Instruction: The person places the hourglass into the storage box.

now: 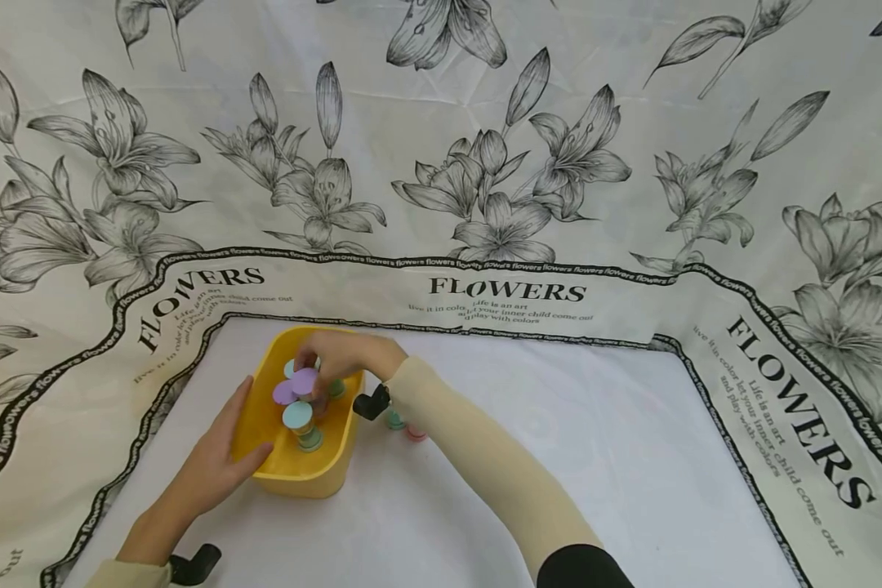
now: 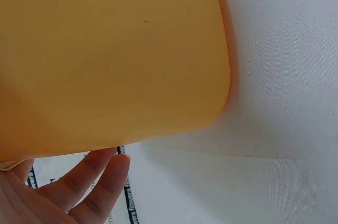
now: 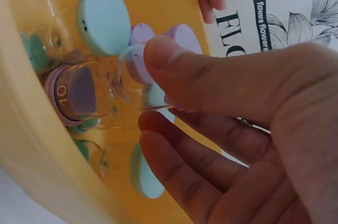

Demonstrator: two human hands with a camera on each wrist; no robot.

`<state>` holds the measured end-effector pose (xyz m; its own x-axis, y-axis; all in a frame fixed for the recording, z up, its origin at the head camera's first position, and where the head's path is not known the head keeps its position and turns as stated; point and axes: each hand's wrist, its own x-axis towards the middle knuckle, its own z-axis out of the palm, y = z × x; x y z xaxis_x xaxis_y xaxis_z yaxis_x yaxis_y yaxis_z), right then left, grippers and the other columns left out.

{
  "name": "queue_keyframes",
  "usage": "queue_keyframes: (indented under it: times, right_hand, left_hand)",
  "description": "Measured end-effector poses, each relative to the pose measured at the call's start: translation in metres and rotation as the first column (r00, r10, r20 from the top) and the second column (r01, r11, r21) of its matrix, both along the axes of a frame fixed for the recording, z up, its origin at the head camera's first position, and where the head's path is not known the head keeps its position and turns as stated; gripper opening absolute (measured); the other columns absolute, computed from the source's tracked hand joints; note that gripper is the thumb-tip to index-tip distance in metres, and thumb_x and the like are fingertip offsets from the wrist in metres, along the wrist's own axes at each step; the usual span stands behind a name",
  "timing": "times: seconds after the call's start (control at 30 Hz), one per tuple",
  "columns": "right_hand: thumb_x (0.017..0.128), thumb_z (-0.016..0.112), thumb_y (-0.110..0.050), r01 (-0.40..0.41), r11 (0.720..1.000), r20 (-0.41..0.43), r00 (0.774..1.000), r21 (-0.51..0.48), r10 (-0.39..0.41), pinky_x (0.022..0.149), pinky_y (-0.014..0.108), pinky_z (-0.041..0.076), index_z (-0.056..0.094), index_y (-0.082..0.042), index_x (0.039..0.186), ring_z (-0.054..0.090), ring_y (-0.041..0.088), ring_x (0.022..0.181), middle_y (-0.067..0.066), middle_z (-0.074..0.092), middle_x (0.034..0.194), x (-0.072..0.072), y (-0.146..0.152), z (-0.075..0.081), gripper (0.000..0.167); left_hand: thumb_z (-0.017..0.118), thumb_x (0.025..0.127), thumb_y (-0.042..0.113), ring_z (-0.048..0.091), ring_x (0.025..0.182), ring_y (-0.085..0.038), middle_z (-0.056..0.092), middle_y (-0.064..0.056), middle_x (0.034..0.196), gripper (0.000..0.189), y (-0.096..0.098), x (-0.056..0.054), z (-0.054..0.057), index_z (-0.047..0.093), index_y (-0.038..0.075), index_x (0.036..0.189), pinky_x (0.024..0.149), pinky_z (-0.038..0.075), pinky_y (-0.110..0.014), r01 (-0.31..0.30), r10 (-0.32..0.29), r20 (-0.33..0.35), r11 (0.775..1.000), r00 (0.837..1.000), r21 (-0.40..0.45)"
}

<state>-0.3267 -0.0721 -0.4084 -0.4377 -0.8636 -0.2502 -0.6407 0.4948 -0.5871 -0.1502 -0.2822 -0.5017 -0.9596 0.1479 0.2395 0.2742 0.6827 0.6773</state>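
A yellow plastic bin [image 1: 316, 482] stands on the white table, holding several small clear glass jars with pastel lids. My left hand [image 1: 216, 457] holds the bin's left wall, its thumb over the rim and its fingers along the outside. These fingers [image 2: 105, 187] show below the bin wall in the left wrist view. Inside the bin, my right hand [image 1: 338, 359] pinches a purple-lidded glass jar [image 1: 305, 381] between thumb and fingers. Nearby are a jar with a light-blue lid [image 1: 297, 415] and a jar with a printed 10 [image 3: 79, 94], lying on its side.
Right of the bin, a green-lidded jar [image 1: 395, 420] and a pink-lidded jar [image 1: 415, 433] are on the table, partly hidden by my right sleeve [image 1: 478, 457]. A flower-printed cloth [image 1: 500, 286] hangs behind the white tabletop [image 1: 559, 408].
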Motion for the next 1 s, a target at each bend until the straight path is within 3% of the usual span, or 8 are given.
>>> queue_keyframes:
  times: [0.37,0.57,0.8,1.0]
  right_hand:
    - [0.083,0.084,-0.007,0.014,0.998,0.019,1.0,0.057,-0.015,0.089,0.015,0.051,0.075,-0.014,0.115,0.063,0.008,0.103,-0.006,0.071,0.111,-0.005,-0.004,-0.011,0.035]
    - [0.082,0.084,-0.004,0.032,0.995,0.039,0.999,0.095,-0.036,0.093,0.017,0.05,0.076,-0.02,0.119,0.061,0.007,0.107,-0.008,0.07,0.114,-0.006,-0.006,-0.017,0.041]
    - [0.081,0.086,-0.003,0.045,0.993,0.073,0.996,0.109,-0.053,0.094,0.018,0.051,0.077,-0.023,0.12,0.063,0.015,0.12,-0.007,0.072,0.119,-0.006,-0.008,-0.02,0.045]
    - [0.08,0.086,0.0,0.044,0.993,0.084,0.995,0.107,-0.053,0.092,0.016,0.052,0.078,-0.023,0.117,0.064,0.011,0.118,-0.006,0.073,0.122,-0.007,-0.007,-0.021,0.045]
  left_hand:
    - [0.073,0.094,0.024,0.033,0.146,-0.053,0.024,-0.022,0.168,0.098,0.0,0.001,0.001,0.009,0.019,0.168,0.105,0.009,0.001,-0.008,0.008,-0.003,1.0,1.0,-0.001]
    - [0.072,0.094,0.024,0.035,0.146,-0.052,0.025,-0.022,0.168,0.097,0.001,0.002,0.002,0.009,0.018,0.167,0.103,0.01,0.002,-0.01,0.01,-0.003,1.0,1.0,0.001]
    - [0.072,0.094,0.026,0.035,0.146,-0.051,0.025,-0.021,0.168,0.097,0.002,0.002,0.002,0.009,0.018,0.167,0.105,0.011,-0.001,-0.015,0.015,0.008,1.0,1.0,-0.003]
    - [0.072,0.094,0.027,0.036,0.146,-0.05,0.026,-0.022,0.168,0.097,0.002,0.001,0.002,0.01,0.019,0.167,0.105,0.011,-0.001,-0.017,0.017,0.005,1.0,1.0,-0.008]
